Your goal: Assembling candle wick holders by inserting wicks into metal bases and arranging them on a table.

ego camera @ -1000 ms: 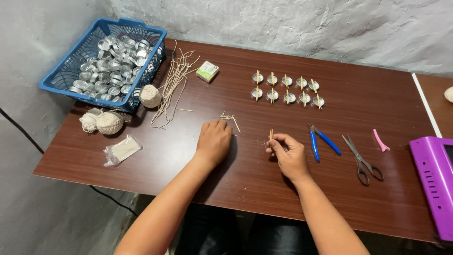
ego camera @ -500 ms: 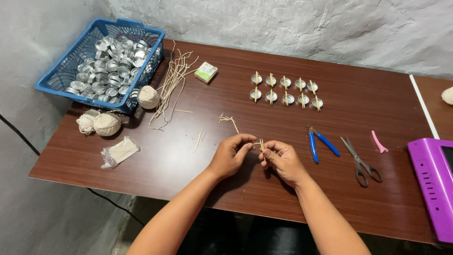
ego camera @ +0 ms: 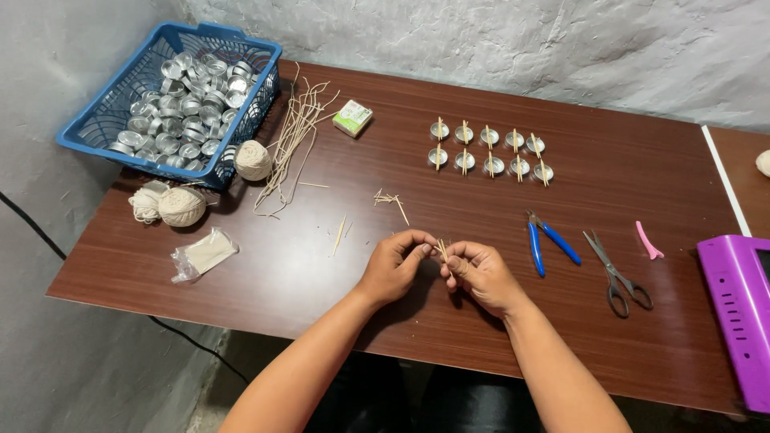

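Dark brown wood-grain laminate covers the tabletop, which stands against a rough grey wall.

Head view, near centre: the left hand and the right hand meet just above the tabletop. Both hands are closed narrow, thumb and fingertips pinching a small bundle of thin sticks between them. The bundle stands nearly upright, its tips rising just above the fingers.

Head view, left side: a blue plastic basket sits on the far left corner, filled with small silver metal cups. A ball of cream twine touches the basket's near right side. A second ball of twine and a looser bundle of twine lie just nearer, at the left edge. A small clear bag lies near them. Long pale strands spread out to the right of the basket.

Head view, centre: loose sticks lie just beyond the hands. A small green-and-white box rests farther back. Two rows of metal cups fitted with sticks stand far of the right hand.

Head view, right side: blue-handled pliers, scissors and a pink clip lie side by side. A purple device occupies the right edge.
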